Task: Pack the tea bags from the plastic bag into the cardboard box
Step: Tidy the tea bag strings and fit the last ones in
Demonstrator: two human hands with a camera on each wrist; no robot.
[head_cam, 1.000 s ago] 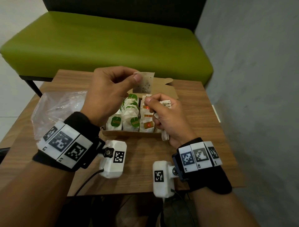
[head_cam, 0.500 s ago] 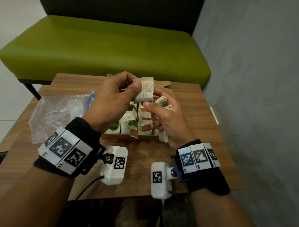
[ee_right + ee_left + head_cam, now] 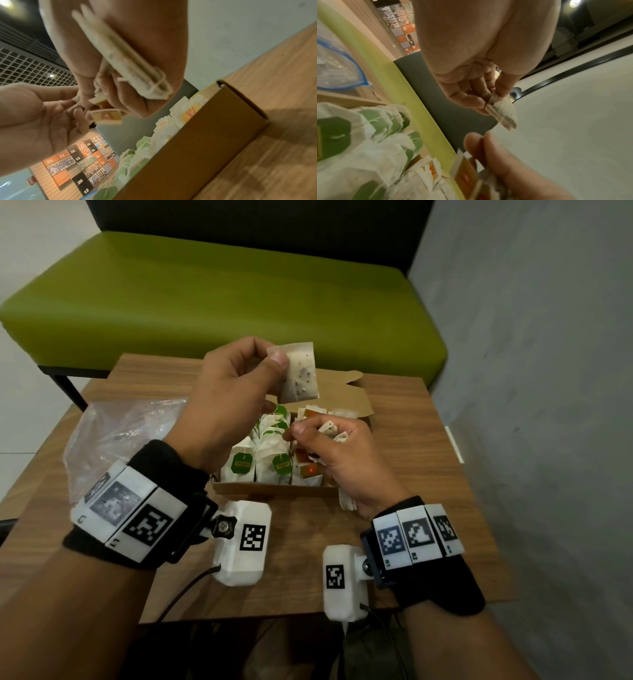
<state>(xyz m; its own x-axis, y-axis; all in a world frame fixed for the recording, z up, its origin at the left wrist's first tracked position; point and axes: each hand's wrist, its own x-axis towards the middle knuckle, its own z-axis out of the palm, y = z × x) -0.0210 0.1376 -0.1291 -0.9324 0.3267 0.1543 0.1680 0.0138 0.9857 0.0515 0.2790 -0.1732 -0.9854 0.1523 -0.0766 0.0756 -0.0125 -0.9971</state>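
An open cardboard box (image 3: pixel 274 490) on the wooden table holds rows of green-tagged tea bags (image 3: pixel 244 464) and orange-tagged ones (image 3: pixel 310 470). My left hand (image 3: pixel 226 402) pinches one speckled white tea bag (image 3: pixel 301 376) by its top corner above the box; the same tea bag (image 3: pixel 502 114) shows in the left wrist view. My right hand (image 3: pixel 337 453) grips a bundle of tea bags (image 3: pixel 126 59) in its palm over the box's right side, thumb and forefinger pinching the string with an orange tag (image 3: pixel 107 116). The clear plastic bag (image 3: pixel 120 436) lies crumpled left of the box.
The small wooden table (image 3: pixel 411 467) stands against a green bench (image 3: pixel 219 299) at the back and a grey wall (image 3: pixel 534 405) on the right. The box's lid flap (image 3: pixel 346 395) stands open at the far side.
My left hand has lifted the single tea bag up and away from the right hand. The right hand has dropped back over the box, still pinching the string.
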